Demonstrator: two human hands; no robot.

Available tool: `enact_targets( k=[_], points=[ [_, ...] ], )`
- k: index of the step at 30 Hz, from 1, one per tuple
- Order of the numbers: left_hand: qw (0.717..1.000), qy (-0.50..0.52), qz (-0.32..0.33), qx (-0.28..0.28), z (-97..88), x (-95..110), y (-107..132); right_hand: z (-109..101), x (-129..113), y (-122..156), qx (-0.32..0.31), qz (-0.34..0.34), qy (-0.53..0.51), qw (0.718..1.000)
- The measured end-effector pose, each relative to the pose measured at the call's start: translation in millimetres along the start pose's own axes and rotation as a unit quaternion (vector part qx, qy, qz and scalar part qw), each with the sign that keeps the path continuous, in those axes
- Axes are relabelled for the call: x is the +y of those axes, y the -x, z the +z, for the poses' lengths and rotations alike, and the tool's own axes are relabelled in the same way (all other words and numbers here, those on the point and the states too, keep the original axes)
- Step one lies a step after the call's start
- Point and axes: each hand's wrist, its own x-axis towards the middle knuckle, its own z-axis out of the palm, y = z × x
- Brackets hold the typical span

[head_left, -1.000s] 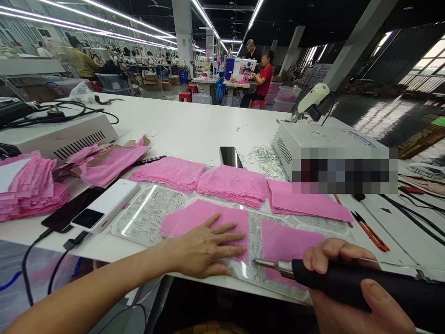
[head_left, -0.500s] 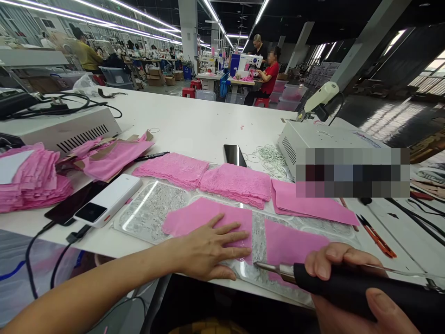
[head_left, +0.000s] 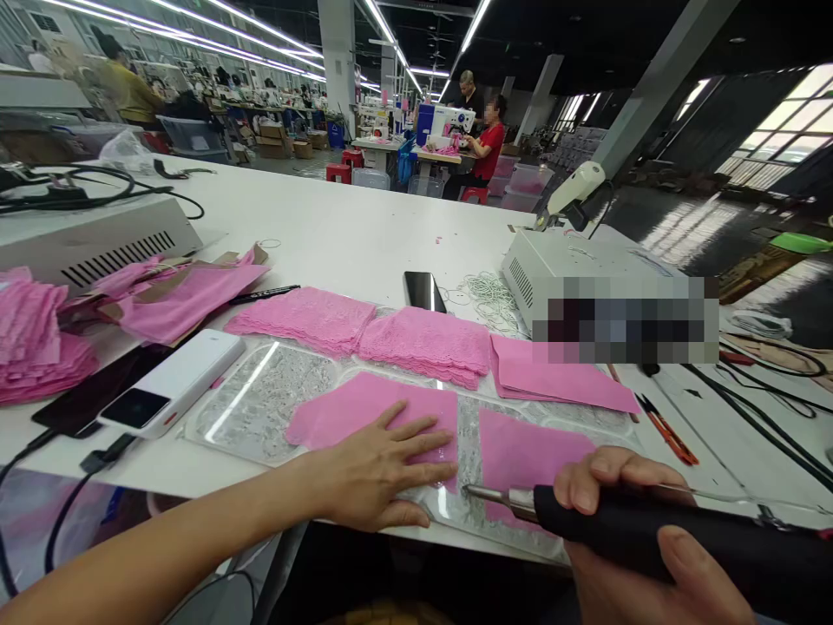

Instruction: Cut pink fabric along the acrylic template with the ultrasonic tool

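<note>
My left hand (head_left: 377,469) lies flat with fingers spread on a pink fabric piece (head_left: 344,412) that rests on a clear plastic template (head_left: 260,399). My right hand (head_left: 625,538) is wrapped round the black handle of a hot cutting tool (head_left: 651,534); its metal tip (head_left: 478,493) touches the template just right of my left fingertips. A second pink piece (head_left: 521,447) lies under the tool. Behind them sit two stacks of pink lace (head_left: 364,330) and a flat pink stack (head_left: 553,378).
A white power bank (head_left: 173,382) and dark phone lie at left by pink fabric piles (head_left: 39,343). A black phone (head_left: 423,291), a white machine box (head_left: 586,269), orange snips (head_left: 667,431) and cables lie around. People sew at tables far behind.
The view shifted slightly; my left hand stays flat on the fabric, and the tool tip has crept a little left toward my left fingertips.
</note>
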Motion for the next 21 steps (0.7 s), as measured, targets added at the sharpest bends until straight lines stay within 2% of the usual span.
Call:
enact_targets(
  k=[12,21],
  points=[
    [1.0,-0.025,0.004,-0.013,-4.7,0.8,-1.5,8.5,4.8,1.6,-0.022,0.0,-0.003,1.0],
    [0.999,-0.018,0.016,0.032,0.1,-0.5,-0.4,4.2,-2.3,0.1,-0.022,-0.004,0.009,1.0]
  ],
)
